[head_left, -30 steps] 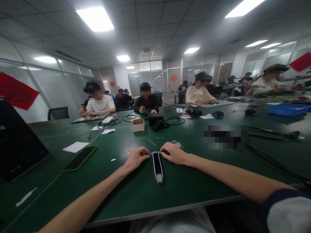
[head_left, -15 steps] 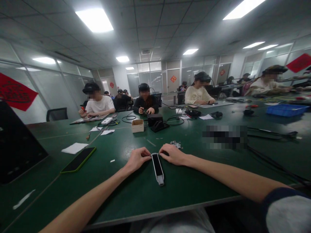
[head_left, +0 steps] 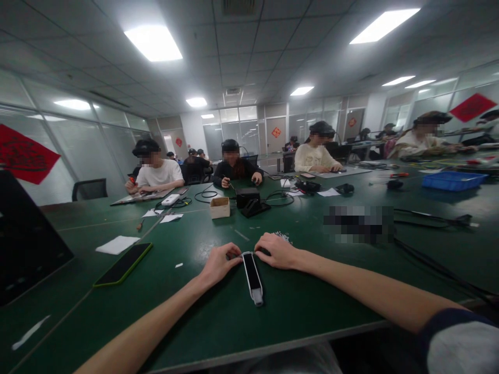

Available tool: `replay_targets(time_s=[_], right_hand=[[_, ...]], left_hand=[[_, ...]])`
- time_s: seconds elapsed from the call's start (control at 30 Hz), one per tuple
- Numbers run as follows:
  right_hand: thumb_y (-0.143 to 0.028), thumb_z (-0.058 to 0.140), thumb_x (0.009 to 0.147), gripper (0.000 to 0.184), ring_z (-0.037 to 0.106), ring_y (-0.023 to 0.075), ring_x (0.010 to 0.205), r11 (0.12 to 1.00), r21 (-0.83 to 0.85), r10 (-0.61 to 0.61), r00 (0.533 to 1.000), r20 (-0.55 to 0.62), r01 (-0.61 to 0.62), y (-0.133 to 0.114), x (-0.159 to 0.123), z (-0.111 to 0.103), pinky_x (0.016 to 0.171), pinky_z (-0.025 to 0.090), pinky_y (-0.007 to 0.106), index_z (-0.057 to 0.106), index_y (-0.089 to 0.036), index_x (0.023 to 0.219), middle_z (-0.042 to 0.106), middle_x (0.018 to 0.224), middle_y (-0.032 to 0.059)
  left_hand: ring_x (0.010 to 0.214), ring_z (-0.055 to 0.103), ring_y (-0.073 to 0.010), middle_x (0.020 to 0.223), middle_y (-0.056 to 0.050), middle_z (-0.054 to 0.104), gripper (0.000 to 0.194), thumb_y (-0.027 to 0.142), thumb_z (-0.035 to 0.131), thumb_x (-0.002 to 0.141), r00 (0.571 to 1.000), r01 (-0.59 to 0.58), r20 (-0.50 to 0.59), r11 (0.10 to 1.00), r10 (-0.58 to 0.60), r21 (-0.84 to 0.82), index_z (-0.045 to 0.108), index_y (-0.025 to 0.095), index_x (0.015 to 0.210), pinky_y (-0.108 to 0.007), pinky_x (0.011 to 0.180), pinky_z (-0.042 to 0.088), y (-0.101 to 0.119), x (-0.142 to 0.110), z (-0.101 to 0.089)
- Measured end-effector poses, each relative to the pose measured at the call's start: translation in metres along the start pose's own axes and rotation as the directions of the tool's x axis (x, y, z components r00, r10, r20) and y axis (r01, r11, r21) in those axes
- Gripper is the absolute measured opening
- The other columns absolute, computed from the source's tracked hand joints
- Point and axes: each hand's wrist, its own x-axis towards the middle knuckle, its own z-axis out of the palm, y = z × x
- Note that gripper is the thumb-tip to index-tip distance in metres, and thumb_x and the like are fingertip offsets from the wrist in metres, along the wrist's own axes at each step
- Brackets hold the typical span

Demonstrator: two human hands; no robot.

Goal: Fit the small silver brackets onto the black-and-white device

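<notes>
A slim white device with a black face (head_left: 253, 278) lies lengthwise on the green table (head_left: 218, 317) in front of me. My left hand (head_left: 219, 263) rests at its far end on the left side, fingers curled and pinched against its top edge. My right hand (head_left: 276, 250) sits at the same end on the right, fingers curled down and touching the device's top. A small pile of metal parts (head_left: 283, 236) lies just behind my right hand.
A phone in a green case (head_left: 122, 265) and white paper (head_left: 117, 244) lie to the left, beside a dark monitor (head_left: 27, 239). A cardboard box (head_left: 220, 206), black equipment (head_left: 249, 200), cables (head_left: 429, 221) and a blue tray (head_left: 452, 180) stand farther off. Several people sit across the table.
The view has tilted slightly, so everything sits a little lower in the frame. Both hands stay at the far end of the device, which has not visibly moved.
</notes>
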Motion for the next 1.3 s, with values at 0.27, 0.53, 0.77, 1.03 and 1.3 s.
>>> replay_targets(time_s=[0.27, 0.53, 0.77, 1.03, 1.3], right_hand=[[-0.02, 0.049, 0.088, 0.02, 0.057, 0.0213, 0.091, 0.927, -0.266, 0.252, 0.964, -0.082, -0.265, 0.073, -0.002, -0.039, 0.083, 0.042, 0.032, 0.067, -0.013, 0.094, 0.066, 0.094, 0.0111], [-0.025, 0.057, 0.084, 0.019, 0.064, 0.0169, 0.083, 0.938, -0.069, 0.344, 0.885, 0.314, -0.34, 0.119, -0.017, -0.049, 0.071, 0.046, 0.022, 0.069, -0.016, 0.096, 0.069, 0.095, 0.0058], [-0.021, 0.058, 0.081, 0.015, 0.064, 0.0151, 0.076, 0.902, -0.177, 0.43, 0.842, 0.324, -0.393, 0.116, -0.014, -0.04, 0.063, 0.045, 0.019, 0.07, -0.016, 0.088, 0.07, 0.087, 0.0055], [-0.013, 0.058, 0.076, 0.009, 0.063, 0.0203, 0.07, 0.877, -0.288, 0.446, 0.875, 0.187, -0.385, 0.11, -0.013, -0.036, 0.058, 0.041, 0.024, 0.066, -0.014, 0.073, 0.068, 0.077, 0.0108], [-0.014, 0.055, 0.079, 0.009, 0.058, 0.0152, 0.069, 0.946, -0.143, 0.295, 0.955, 0.01, -0.291, 0.072, -0.003, -0.033, 0.063, 0.042, 0.024, 0.063, -0.012, 0.083, 0.065, 0.08, 0.0068]], left_hand=[[0.071, 0.06, -0.0153, 0.086, 0.001, 0.069, 0.019, 0.03, 0.068, 0.076, 1.0, -0.003, 0.015, 0.999, 0.002, 0.045, 0.063, 0.02, 0.091, -0.026, 0.065, 0.046, -0.008, -0.002, -0.001], [0.07, 0.057, -0.0158, 0.086, 0.0, 0.065, 0.018, 0.033, 0.063, 0.08, 0.997, -0.083, 0.028, 0.974, 0.079, 0.209, 0.061, 0.02, 0.093, -0.026, 0.063, 0.041, -0.016, -0.001, -0.001], [0.074, 0.057, -0.0166, 0.087, -0.001, 0.064, 0.018, 0.035, 0.06, 0.081, 0.996, -0.076, 0.056, 0.963, 0.064, 0.259, 0.06, 0.02, 0.092, -0.027, 0.064, 0.042, -0.007, -0.004, -0.004], [0.077, 0.058, -0.0179, 0.089, -0.002, 0.064, 0.015, 0.032, 0.056, 0.082, 0.994, -0.096, 0.079, 0.954, 0.077, 0.284, 0.06, 0.02, 0.091, -0.027, 0.066, 0.042, -0.005, -0.005, -0.006], [0.074, 0.058, -0.0174, 0.085, -0.003, 0.063, 0.018, 0.035, 0.053, 0.085, 0.989, -0.133, 0.099, 0.942, 0.107, 0.308, 0.061, 0.02, 0.089, -0.028, 0.067, 0.042, -0.004, -0.007, -0.006]])
